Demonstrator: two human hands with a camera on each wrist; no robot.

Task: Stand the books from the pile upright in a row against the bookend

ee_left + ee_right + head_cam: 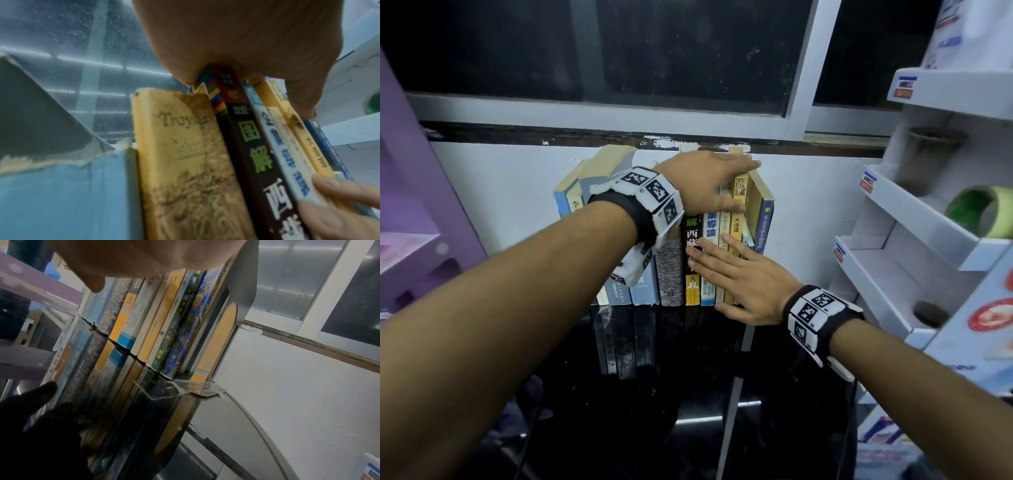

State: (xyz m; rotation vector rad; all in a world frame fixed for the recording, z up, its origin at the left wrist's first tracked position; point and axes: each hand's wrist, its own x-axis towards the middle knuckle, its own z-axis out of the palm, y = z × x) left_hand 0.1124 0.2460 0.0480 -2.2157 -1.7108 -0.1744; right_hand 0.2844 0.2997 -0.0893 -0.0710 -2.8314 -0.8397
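Several books stand upright in a row [709, 236] on the glossy black table [654, 394], against the white wall. A dark blue book [765, 219] ends the row on the right, against the clear bookend [244, 293]. My left hand [748, 186] lies over the tops of the right-hand books, fingers straight and thumb on the yellow spine [737, 222]. My right hand [722, 274] presses flat, straight fingers against the lower spines. The leftmost books [571, 202] lean to the right. A yellowed book [180, 162] stands beside a black-spined one [257, 162].
A white cardboard display rack [928, 222] holding a green tape roll [976, 212] stands close on the right. There is a purple rack [421, 205] on the left. A dark window [654, 51] runs above the wall ledge.
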